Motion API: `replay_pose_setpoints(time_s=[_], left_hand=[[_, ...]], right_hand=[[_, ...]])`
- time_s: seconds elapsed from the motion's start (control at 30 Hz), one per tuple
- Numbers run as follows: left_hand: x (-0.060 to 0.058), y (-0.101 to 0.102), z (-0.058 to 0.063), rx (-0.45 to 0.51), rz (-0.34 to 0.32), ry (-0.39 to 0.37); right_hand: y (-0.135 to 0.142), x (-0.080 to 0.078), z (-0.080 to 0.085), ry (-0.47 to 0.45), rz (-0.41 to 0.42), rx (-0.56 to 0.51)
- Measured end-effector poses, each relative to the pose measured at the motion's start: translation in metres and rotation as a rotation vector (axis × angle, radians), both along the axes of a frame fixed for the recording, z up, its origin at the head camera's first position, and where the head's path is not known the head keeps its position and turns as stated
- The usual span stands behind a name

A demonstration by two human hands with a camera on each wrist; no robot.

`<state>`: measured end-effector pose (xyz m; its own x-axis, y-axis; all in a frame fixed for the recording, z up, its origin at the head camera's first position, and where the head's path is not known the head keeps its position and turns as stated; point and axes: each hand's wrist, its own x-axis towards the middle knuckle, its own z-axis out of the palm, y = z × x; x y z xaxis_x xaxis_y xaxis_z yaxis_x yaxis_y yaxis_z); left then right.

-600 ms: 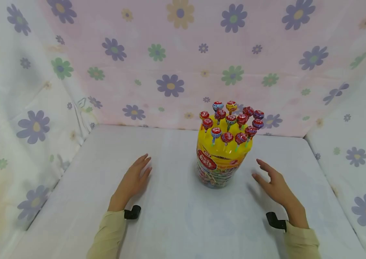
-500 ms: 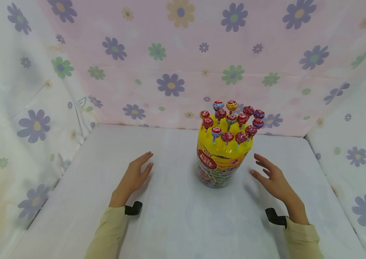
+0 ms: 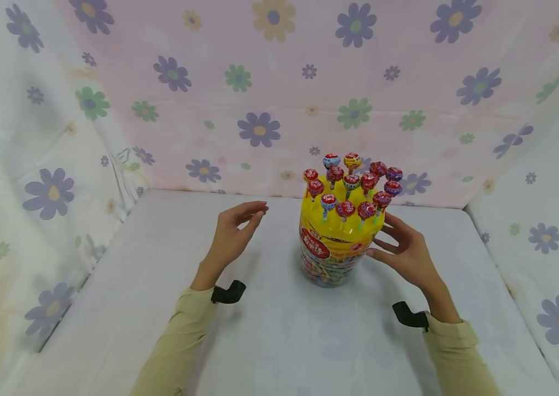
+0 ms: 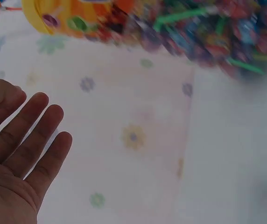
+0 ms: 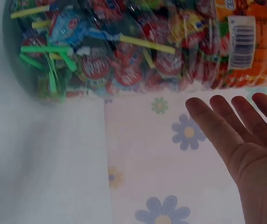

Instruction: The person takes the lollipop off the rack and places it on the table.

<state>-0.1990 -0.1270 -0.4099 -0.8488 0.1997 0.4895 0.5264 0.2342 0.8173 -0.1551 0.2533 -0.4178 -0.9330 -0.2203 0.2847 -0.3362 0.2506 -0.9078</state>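
A clear plastic tub [image 3: 333,258] with a yellow top stands upright on the white table. Several wrapped lollipops [image 3: 352,182] stick up from its lid, and more loose ones show through its wall [image 5: 124,56] in the right wrist view. My right hand [image 3: 410,254] is at the tub's right side, fingers spread and slightly bent, thumb before the wall; whether it touches I cannot tell. My left hand [image 3: 232,234] hovers left of the tub with a gap between, holding nothing. Its fingers [image 4: 49,158] look extended and relaxed in the left wrist view.
The white table [image 3: 269,330] reaches to a pink flowered cloth [image 3: 210,126] at the back. White flowered cloths hang at the left [image 3: 27,143] and right [image 3: 541,181] sides. A black wrist mount [image 3: 230,292] sits on the left wrist, another [image 3: 409,315] on the right.
My left hand has moved forward and to the right, nearer the tub. The right hand has come forward and left to the tub's side. The tub has not moved.
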Motion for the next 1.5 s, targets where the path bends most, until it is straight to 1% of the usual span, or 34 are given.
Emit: replay_pose_setpoints(time_s=[0.1,0.3,0.4,0.5,0.63,0.87,1.0,1.17,1.4,1.5], left_hand=[[-0.003,0.015,0.016,0.038,-0.022,0.012],[-0.010,0.040,0.043,0.078,-0.068,0.057],[-0.012,0.051,0.054,0.099,-0.089,0.056],[-0.012,0.060,0.061,0.120,-0.108,0.056],[-0.011,0.068,0.066,0.150,-0.125,0.056],[-0.013,0.076,0.065,0.194,-0.147,0.088],[-0.014,0.079,0.063,0.196,-0.140,0.109],[-0.012,0.079,0.063,0.213,-0.127,0.135],[-0.014,0.080,0.069,0.263,-0.100,0.206],[-0.014,0.079,0.071,0.264,-0.077,0.206]], right_hand=[[-0.005,0.001,-0.006,0.006,0.002,-0.052],[-0.011,0.003,-0.012,0.030,-0.046,-0.083],[-0.013,0.003,-0.014,0.033,-0.055,-0.091],[-0.013,0.004,-0.015,0.032,-0.058,-0.088],[-0.013,0.003,-0.016,0.025,-0.062,-0.084],[-0.013,0.003,-0.015,0.023,-0.065,-0.074],[-0.013,0.004,-0.016,0.018,-0.075,-0.065],[-0.015,0.006,-0.016,0.012,-0.077,-0.067],[-0.015,0.005,-0.015,0.027,-0.070,-0.079],[-0.014,0.005,-0.015,0.026,-0.075,-0.078]])
